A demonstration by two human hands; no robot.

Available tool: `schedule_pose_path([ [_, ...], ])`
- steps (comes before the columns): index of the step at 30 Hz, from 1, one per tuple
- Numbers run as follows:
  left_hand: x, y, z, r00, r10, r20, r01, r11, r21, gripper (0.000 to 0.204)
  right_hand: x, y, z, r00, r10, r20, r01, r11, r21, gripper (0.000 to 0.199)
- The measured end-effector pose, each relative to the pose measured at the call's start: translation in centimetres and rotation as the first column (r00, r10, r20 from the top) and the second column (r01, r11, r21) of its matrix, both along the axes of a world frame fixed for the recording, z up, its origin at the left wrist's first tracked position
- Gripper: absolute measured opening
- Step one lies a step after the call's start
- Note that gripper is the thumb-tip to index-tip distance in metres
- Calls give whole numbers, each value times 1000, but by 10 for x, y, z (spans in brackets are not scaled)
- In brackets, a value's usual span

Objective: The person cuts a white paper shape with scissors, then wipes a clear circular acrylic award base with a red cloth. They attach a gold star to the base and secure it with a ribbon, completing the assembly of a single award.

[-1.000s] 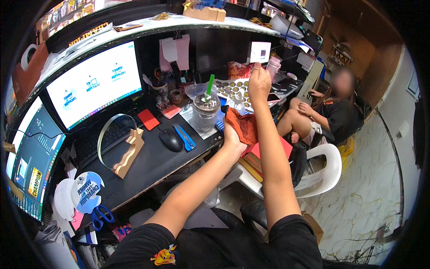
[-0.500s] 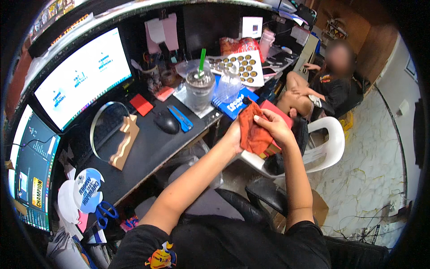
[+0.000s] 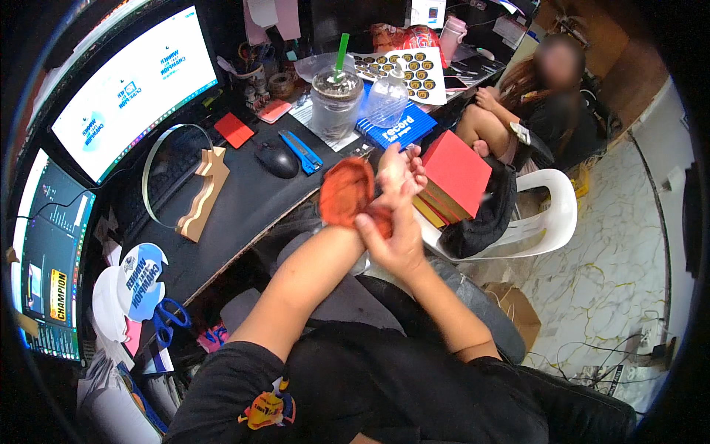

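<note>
An orange-red cloth [image 3: 346, 194] is wrapped about my left wrist, with a loose rounded part of it standing out on the desk side. My right hand [image 3: 392, 240] grips the cloth against that wrist, its thumb in front and its other fingers mostly hidden. Beyond the cloth, my left hand [image 3: 400, 169] is turned palm up, its fingers loosely curled and apart with nothing in them. Just right of it, a red box [image 3: 455, 174] with yellowish sides rests on a white plastic chair [image 3: 551, 214], beside a black fabric item [image 3: 484, 226].
The black desk [image 3: 255, 203] holds a lidded plastic cup [image 3: 336, 111] with a green straw, a blue record book [image 3: 399, 127], a blue cutter [image 3: 301, 152], a mouse [image 3: 277, 159] and a wooden trophy-like piece [image 3: 203, 194]. Blue scissors [image 3: 170, 322] lie lower left. A person [image 3: 547, 111] sits far right.
The cloth has moved left and nearer, from in front of the red box to my left wrist. My left hand has let go of it and turned palm up; the box now shows.
</note>
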State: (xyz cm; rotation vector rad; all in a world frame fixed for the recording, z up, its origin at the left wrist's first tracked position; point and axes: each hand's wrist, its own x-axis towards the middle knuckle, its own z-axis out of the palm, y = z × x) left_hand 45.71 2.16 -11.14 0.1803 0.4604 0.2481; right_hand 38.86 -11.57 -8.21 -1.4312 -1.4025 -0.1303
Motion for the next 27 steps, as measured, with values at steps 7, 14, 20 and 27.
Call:
schedule_pose_path([
  [7, -37, 10, 28, 996, 66, 54, -77, 967, 244, 58, 0, -23, -12, 978, 27, -207, 3, 990, 144, 13],
  [14, -59, -59, 32, 983, 44, 176, -137, 817, 561, 45, 125, 8, 8, 519, 42, -854, 327, 913, 243, 39],
  [20, -80, -123, 27, 877, 29, 480, -459, -251, 852, 36, 153, 40, 5, 178, 161, -971, 464, 856, 227, 37],
  [27, -74, -110, 6, 805, -83, 588, -376, -837, 397, 33, 143, 65, 1, -37, 217, -975, 548, 821, 162, 29],
])
